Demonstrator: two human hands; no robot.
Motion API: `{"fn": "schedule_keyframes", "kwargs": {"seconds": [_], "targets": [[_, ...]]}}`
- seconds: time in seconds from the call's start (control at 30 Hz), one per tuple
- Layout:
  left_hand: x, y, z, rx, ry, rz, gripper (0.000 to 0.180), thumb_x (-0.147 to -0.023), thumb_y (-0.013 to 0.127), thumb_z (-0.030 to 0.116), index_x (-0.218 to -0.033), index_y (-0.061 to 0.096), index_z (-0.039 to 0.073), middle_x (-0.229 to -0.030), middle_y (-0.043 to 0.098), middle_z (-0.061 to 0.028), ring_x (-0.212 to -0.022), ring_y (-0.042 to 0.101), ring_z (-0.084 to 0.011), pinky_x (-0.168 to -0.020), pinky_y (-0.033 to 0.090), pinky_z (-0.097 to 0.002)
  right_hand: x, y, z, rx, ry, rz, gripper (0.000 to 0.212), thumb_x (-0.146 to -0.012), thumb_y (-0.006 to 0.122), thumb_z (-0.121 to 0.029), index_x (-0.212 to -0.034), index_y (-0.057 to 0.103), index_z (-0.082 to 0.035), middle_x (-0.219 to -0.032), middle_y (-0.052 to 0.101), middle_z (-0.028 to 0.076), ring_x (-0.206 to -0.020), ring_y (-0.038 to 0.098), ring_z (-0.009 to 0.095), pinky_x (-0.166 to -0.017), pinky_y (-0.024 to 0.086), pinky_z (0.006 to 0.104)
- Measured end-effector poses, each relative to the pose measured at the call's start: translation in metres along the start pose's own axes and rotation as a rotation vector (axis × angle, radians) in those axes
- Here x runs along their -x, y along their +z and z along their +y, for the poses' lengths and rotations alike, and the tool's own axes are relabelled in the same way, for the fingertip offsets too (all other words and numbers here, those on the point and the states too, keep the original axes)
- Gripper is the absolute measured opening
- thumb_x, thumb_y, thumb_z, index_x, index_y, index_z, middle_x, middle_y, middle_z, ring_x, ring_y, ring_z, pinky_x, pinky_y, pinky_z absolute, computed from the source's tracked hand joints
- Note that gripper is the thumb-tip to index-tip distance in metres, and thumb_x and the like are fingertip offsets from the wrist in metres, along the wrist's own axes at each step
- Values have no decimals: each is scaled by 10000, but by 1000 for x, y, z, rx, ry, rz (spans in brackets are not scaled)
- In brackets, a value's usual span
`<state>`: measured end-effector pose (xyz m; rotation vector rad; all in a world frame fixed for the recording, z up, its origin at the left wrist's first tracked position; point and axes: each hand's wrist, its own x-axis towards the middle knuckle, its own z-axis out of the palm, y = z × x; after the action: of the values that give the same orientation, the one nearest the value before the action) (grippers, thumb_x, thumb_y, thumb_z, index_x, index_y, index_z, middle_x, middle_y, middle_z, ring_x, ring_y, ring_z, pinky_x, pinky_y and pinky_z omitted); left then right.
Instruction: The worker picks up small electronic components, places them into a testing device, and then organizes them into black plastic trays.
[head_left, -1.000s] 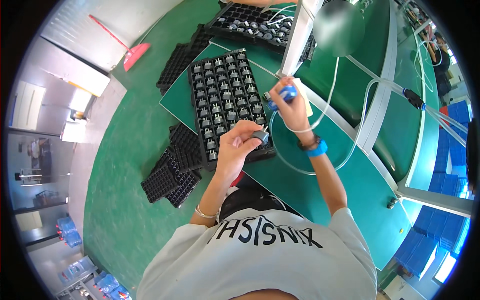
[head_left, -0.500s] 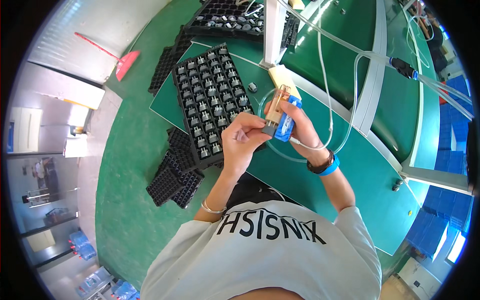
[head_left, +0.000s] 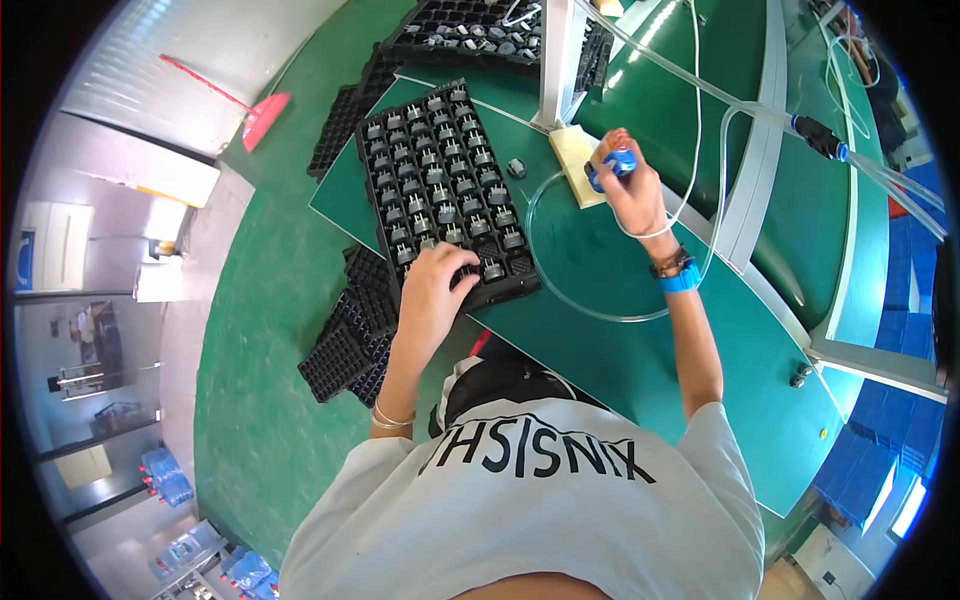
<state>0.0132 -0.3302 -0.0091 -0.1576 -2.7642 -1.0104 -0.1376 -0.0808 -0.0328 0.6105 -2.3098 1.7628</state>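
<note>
My left hand (head_left: 433,295) reaches over the near end of a black compartment tray (head_left: 522,287), thumb and forefinger curled toward each other at its cells. Whether a part sits between those fingertips is hidden. Rows of grey plug inserts with metal pins (head_left: 437,175) fill most of the tray. My right hand (head_left: 638,200) is closed around a blue hand tool (head_left: 615,168) with a clear air hose (head_left: 600,312) looping from it. That tool is held above a pale yellow block (head_left: 572,160). One loose plug piece (head_left: 516,168) lies between tray and block.
A white post (head_left: 555,70) rises behind the block, beside a green conveyor belt (head_left: 660,100). Another tray with loose parts (head_left: 480,40) lies at the far side. Empty black trays (head_left: 340,355) are stacked low at left. Clear tubes meet a black connector (head_left: 820,137) at right.
My hands have moved apart. The left went from the tool to the tray's near end; the right carried the blue tool up and right, over the yellow block. The grey plug insert is no longer at the tool.
</note>
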Motion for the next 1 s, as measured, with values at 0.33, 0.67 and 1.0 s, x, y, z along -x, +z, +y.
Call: {"fn": "schedule_keyframes", "kwargs": {"seconds": [0.33,0.67,1.0], "targets": [[-4,4,7,-116,3,-162,180,-727,657,86,-889,595,40,-815,532,-81,-806,535,-240,-735,434,-344,-7,9,1,329,-37,-27,483,-777,645,-222,-1160,461,9,-852,591,207,-731,595,337,-653,468,366],[-12,14,13,-176,84,-269,186,-712,682,124,-867,613,48,-839,526,-73,-816,522,-246,-738,438,-345,-3,9,11,266,-42,-13,637,-678,770,-275,-1163,456,-6,-943,589,195,-798,602,309,-684,471,349],[-14,8,26,-97,19,-240,147,-729,655,61,-859,598,23,-847,556,-71,-780,546,-225,-714,438,-328,-1,9,11,220,6,-17,633,-684,769,-274,-1168,457,-12,-933,582,160,-712,552,235,-639,448,319]]}}
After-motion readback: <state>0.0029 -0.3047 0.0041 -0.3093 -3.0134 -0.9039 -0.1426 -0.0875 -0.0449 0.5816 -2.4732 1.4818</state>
